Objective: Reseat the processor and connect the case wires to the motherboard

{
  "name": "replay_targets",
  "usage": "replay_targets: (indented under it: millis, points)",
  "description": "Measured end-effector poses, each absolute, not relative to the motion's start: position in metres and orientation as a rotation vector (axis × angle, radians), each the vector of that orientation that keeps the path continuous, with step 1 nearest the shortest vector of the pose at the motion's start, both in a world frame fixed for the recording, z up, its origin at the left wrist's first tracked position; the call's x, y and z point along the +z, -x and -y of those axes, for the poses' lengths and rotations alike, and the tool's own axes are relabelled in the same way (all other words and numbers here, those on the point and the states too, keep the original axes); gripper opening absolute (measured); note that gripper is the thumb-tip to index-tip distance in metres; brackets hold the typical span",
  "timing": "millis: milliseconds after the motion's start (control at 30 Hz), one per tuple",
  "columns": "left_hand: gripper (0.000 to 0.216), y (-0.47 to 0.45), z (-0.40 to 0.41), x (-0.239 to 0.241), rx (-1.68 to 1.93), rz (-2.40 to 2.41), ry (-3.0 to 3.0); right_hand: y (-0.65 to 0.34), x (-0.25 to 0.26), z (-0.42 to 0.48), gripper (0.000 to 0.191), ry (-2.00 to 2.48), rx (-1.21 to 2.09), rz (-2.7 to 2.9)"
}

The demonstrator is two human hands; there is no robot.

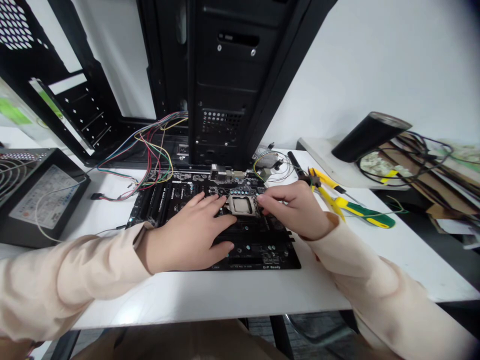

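One square silver chip sits face up in its metal frame on a black circuit board, which lies flat on a white table. At the frame's right edge, the right hand brings its thumb and forefinger close together, the other fingers curled in; whether they pinch anything small, I cannot tell. The left hand lies palm down over the board with its fingers spread, gripping nothing that shows, some fingertips just beside the left edge of the frame. Both arms wear cream sleeves.

Behind the board stands a tall black metal case, open on its left part. Thin coloured wires trail from it down over the back left of the board. Left of the board is a dark metal box with a pale label and a round fan grille. To the right of the right hand lie pliers with yellow handles, and near them a green-and-yellow tool handle. Farther back, a black cylinder lies tilted beside dark cables.
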State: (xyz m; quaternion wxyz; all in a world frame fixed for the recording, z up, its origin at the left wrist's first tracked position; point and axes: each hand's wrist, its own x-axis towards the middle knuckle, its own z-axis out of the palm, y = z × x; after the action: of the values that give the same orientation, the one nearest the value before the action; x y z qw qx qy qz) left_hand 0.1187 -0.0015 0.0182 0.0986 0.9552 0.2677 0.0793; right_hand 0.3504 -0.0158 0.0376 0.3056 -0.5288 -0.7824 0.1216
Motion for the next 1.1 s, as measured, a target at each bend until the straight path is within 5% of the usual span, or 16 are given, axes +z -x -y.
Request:
replay_targets:
  millis: [1100]
  points:
    - [0.047,-0.120,0.001,0.020,0.238,-0.792,-2.824,-0.354,0.048,0.017,0.048,1.614,0.246,2.022]
